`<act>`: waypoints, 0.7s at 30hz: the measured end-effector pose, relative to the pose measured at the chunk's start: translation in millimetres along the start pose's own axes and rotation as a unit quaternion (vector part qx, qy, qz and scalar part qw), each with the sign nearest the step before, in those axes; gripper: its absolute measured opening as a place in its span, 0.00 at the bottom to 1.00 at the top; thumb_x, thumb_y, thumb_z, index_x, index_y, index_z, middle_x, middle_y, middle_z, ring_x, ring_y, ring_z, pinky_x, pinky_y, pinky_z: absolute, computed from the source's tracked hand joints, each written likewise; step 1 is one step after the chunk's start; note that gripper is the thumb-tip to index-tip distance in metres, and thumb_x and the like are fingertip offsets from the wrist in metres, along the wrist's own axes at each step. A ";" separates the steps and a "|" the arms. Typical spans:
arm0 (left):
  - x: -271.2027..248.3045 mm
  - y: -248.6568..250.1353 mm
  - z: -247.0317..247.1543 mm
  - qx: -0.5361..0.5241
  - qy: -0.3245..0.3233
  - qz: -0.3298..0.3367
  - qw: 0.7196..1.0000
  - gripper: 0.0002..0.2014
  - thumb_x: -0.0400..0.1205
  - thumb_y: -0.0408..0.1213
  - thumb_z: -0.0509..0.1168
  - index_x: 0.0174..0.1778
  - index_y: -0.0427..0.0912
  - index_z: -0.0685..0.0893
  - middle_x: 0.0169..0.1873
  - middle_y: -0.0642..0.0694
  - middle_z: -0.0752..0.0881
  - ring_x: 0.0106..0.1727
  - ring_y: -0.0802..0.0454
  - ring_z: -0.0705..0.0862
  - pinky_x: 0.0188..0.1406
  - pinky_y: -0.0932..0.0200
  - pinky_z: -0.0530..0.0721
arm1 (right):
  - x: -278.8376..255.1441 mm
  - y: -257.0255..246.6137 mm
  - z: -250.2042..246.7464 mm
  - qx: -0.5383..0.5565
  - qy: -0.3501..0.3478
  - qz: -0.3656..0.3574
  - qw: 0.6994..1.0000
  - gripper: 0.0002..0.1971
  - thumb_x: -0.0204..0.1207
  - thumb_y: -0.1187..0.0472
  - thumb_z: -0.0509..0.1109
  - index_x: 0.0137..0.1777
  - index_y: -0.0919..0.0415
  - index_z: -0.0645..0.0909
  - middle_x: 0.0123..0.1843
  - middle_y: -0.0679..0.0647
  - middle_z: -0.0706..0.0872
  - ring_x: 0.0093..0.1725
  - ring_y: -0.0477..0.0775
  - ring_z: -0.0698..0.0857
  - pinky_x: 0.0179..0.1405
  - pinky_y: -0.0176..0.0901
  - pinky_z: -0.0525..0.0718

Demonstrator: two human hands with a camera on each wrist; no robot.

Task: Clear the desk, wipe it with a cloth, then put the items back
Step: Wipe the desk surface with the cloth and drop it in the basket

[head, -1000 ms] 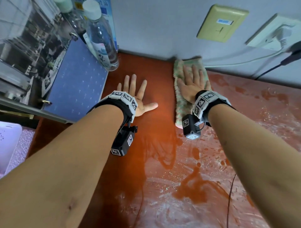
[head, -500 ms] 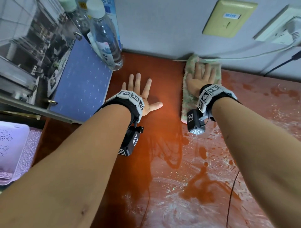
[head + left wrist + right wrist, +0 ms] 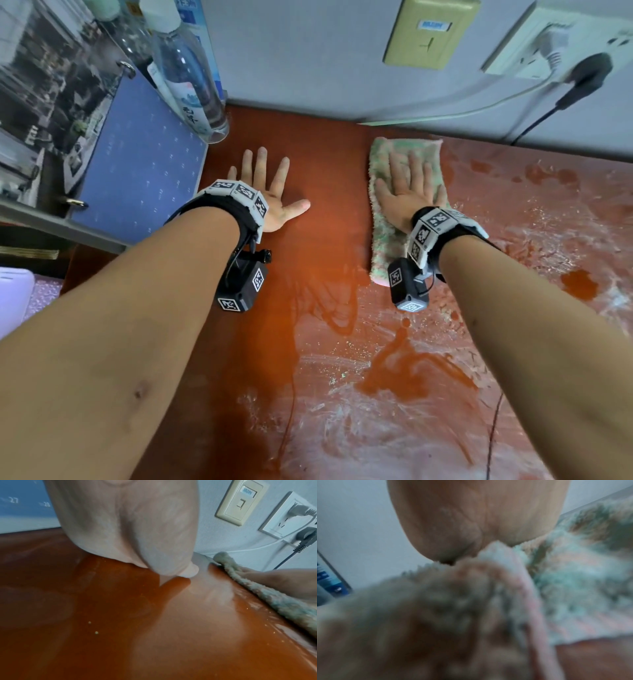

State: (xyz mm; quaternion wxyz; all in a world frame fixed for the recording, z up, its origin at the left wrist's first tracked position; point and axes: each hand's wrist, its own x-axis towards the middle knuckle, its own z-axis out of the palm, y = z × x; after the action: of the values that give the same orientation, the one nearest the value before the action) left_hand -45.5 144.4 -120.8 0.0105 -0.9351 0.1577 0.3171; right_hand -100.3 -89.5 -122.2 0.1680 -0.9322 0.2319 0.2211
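Observation:
A fluffy green-and-pink cloth (image 3: 383,219) lies folded on the reddish-brown desk (image 3: 325,267) near the wall. My right hand (image 3: 409,185) lies flat on it with straight fingers, pressing it down. In the right wrist view the cloth (image 3: 573,588) fills the picture under my palm. My left hand (image 3: 267,185) rests flat on the bare desk to the left of the cloth, fingers spread. The left wrist view shows the cloth's edge (image 3: 274,599) to the right of my left palm (image 3: 130,524).
White wet streaks cover the desk's near and right part (image 3: 376,418). A blue-faced calendar (image 3: 144,164) and water bottles (image 3: 191,85) stand at the far left. Wall plates (image 3: 428,31), a plugged socket (image 3: 561,44) and cables (image 3: 534,123) are on the wall behind.
My right hand pushed the cloth up to the wall, then drew it back toward me a little. The left hand has stayed flat in its place.

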 end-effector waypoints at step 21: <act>-46.7 -10.1 14.2 0.006 0.022 0.002 1.000 0.38 0.83 0.66 0.45 0.83 0.57 0.35 0.82 0.45 0.29 0.82 0.46 0.28 0.82 0.40 0.39 | -81.2 -17.1 49.1 0.034 -0.041 -0.005 0.999 0.32 0.82 0.35 0.45 0.82 0.30 0.34 0.83 0.40 0.25 0.82 0.48 0.25 0.78 0.63 0.27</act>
State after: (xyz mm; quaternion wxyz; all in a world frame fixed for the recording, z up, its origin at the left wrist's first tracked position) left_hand -85.8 169.2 -105.2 0.0125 -0.9416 0.1615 0.2952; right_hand -172.6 -25.7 -120.2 0.2104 -0.9173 0.2277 0.2500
